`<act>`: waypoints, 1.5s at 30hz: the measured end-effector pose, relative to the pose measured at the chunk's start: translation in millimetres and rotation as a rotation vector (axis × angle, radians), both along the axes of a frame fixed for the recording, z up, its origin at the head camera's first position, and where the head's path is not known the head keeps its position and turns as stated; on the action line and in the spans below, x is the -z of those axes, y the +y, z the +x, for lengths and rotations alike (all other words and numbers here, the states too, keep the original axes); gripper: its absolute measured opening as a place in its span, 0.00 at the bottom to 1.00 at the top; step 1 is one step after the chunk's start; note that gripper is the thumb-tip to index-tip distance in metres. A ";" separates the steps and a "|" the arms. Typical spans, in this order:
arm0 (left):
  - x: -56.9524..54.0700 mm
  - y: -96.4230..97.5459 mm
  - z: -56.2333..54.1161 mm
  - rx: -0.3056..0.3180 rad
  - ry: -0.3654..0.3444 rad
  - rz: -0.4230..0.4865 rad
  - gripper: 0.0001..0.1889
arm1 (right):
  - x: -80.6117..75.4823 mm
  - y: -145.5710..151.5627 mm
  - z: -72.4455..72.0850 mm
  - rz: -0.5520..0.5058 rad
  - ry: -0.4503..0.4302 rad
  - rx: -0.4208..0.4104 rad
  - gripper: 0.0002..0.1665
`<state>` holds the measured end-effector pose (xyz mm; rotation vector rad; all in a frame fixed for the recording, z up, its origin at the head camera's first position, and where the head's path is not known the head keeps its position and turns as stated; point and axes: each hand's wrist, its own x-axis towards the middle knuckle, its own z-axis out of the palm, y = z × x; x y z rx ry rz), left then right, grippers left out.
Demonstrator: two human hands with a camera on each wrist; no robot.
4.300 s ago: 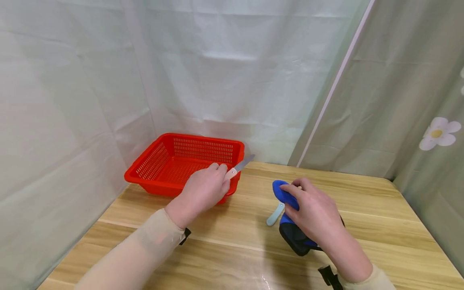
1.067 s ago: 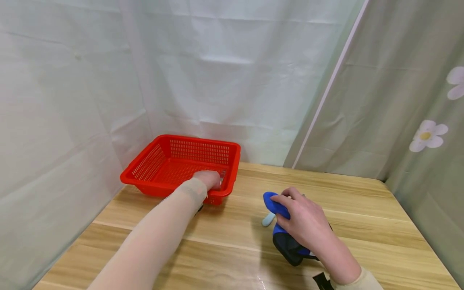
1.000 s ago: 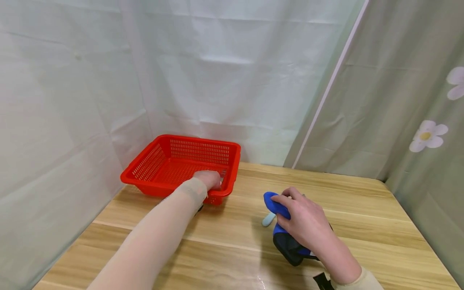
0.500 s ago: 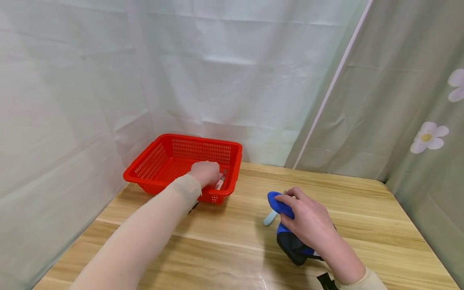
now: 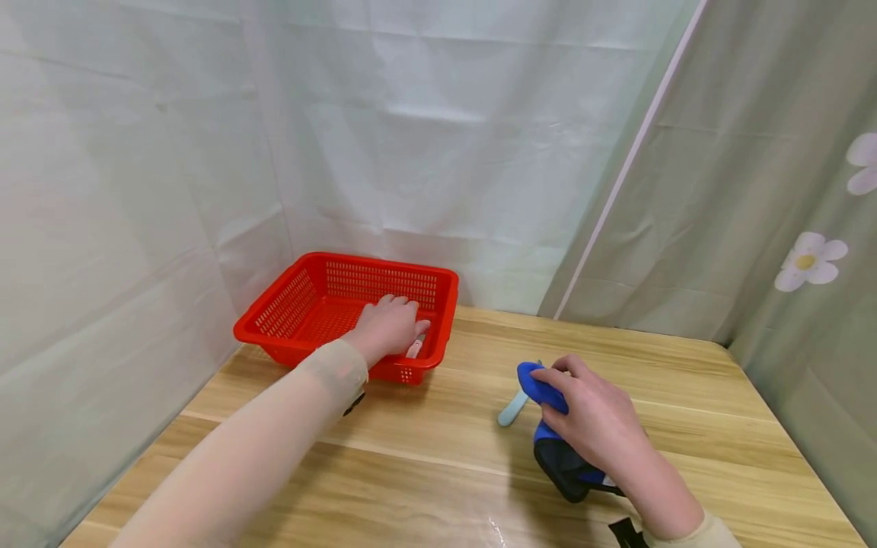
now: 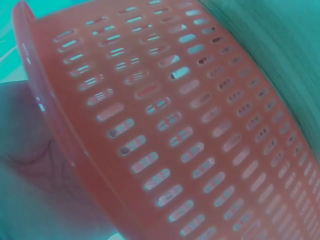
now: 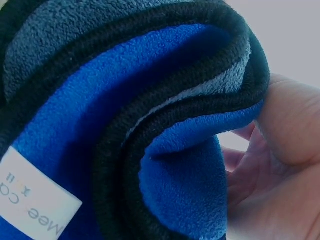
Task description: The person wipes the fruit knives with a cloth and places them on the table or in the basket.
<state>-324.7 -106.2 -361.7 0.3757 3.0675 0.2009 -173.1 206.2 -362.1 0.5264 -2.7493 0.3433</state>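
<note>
My left hand is over the inside of the red slotted basket, its fingers loosely extended and holding nothing. Beside its thumb, at the basket's right end, lies a knife with a pale pink handle; its blade is partly hidden. The basket's slotted wall fills most of the left wrist view. My right hand pinches a folded blue cloth with black edging, held bunched above the table. A white label shows on it in the right wrist view. Left of the cloth lies a light blue handle, partly covered.
The wooden table carries all of these things. A pale curtain hangs close behind the basket, and another curtain with flowers stands along the right side.
My left hand has lowered the pink-handled knife into the basket, let go and opened its fingers, drawing back slightly. My right hand still holds the cloth, shifted slightly right in the last second.
</note>
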 end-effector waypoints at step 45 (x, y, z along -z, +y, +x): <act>-1.7 54.0 71.8 0.255 0.265 -0.041 0.41 | 7.6 43.9 -1.0 0.016 -0.048 0.106 0.27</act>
